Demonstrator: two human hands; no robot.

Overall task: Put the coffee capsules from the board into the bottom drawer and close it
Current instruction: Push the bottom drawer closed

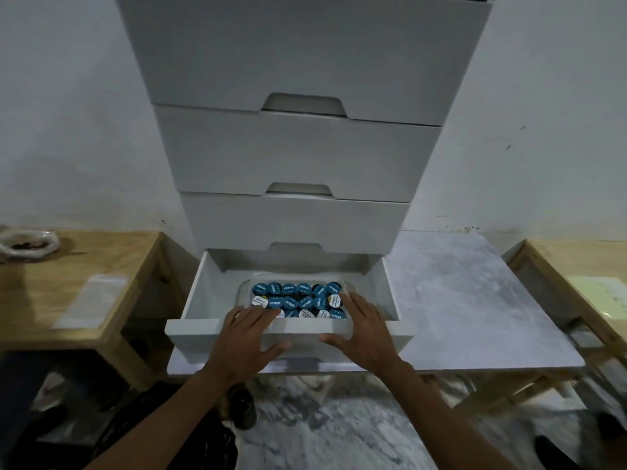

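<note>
The bottom drawer of a white drawer unit stands pulled out. Inside it sits a clear plastic tray packed with several coffee capsules, most with blue lids, a few with white ones. My left hand lies over the drawer's front edge with fingers straight, fingertips reaching the tray's near left side. My right hand lies spread over the front edge too, fingers beside the tray's right end, thumb on the drawer front. Neither hand holds anything.
The white unit has three shut drawers above and stands on a marbled grey board. A wooden table on the left carries a clear sleeve and a plastic bag. Another wooden table with a paper sheet stands right.
</note>
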